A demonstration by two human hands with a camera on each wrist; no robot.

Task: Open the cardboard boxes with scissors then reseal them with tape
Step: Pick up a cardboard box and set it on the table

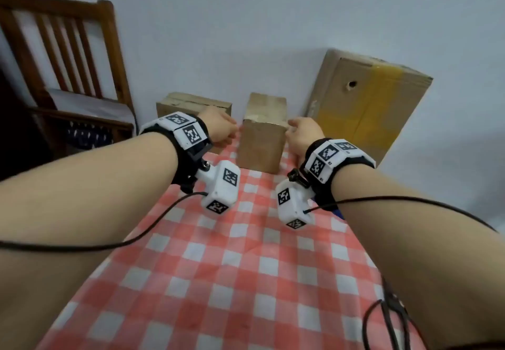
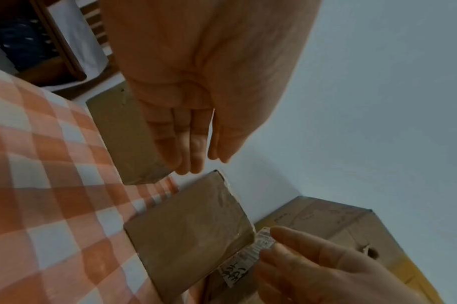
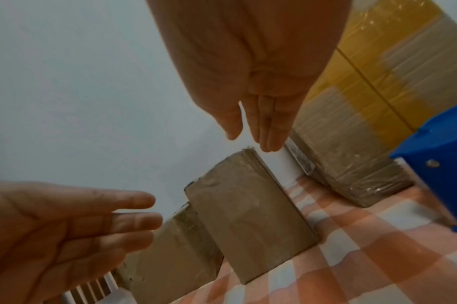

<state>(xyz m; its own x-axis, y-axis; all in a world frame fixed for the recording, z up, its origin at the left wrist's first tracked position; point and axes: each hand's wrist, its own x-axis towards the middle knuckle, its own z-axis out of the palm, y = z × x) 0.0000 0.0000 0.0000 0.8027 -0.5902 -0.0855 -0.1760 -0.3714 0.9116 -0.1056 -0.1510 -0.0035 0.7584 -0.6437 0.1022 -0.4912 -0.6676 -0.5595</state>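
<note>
A small brown cardboard box (image 1: 262,136) stands upright at the far end of the checked tablecloth, taped along its top. My left hand (image 1: 237,131) hovers at its left side with straight fingers and holds nothing. My right hand (image 1: 289,126) is at its upper right corner, fingers extended beside a white label (image 2: 261,244); I cannot tell if they touch. The left wrist view has my left hand (image 2: 205,164) just above the box (image 2: 193,232). In the right wrist view my right hand (image 3: 250,143) hangs over the box (image 3: 248,216). Dark scissors (image 1: 393,319) lie near my right forearm.
A second small box (image 1: 191,103) lies left of the middle one. A large box (image 1: 369,103) with yellow tape leans on the wall at the right. A blue plastic object (image 3: 440,174) sits on the table beneath my right wrist. A wooden chair (image 1: 68,76) stands at the left.
</note>
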